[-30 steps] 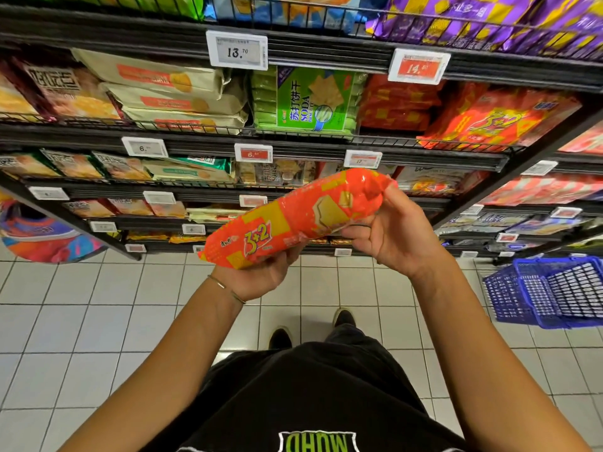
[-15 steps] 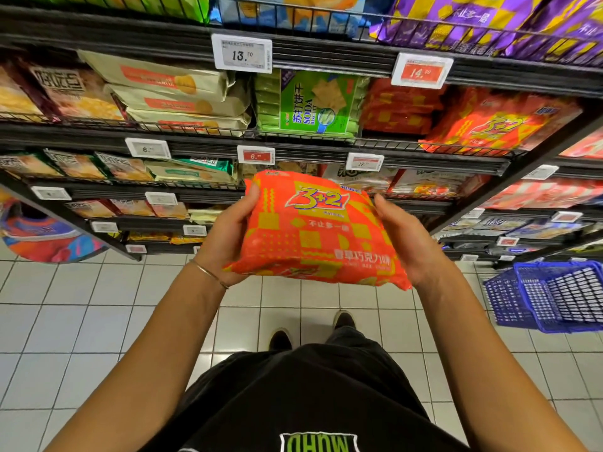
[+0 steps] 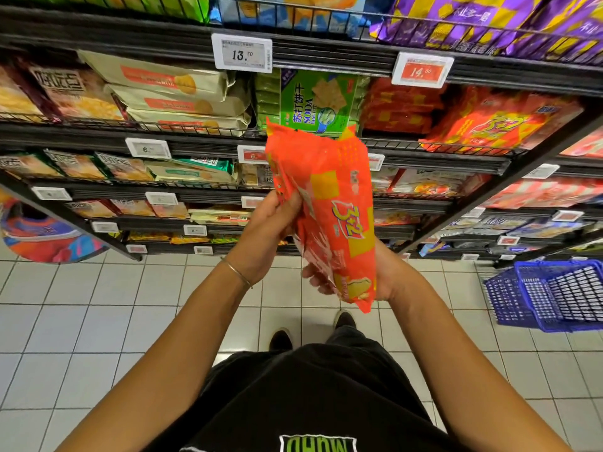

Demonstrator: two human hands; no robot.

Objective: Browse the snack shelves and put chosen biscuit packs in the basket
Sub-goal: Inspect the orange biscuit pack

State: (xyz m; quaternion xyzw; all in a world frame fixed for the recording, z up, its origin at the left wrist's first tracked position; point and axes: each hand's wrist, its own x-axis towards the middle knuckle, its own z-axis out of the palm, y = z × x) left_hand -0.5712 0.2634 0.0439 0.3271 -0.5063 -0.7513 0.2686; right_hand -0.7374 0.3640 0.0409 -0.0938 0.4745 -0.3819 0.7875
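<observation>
Shopper inspects orange biscuit pack, held on end well left of blue basket. Left hand pinches upper edge, right hand cups lower end. Likely light, crinkly, slippery film; contents fragile: support underneath, no squeezing.

Bright even shop light, glare on glossy packs, wide-angle bending at edges, slight motion blur
</observation>
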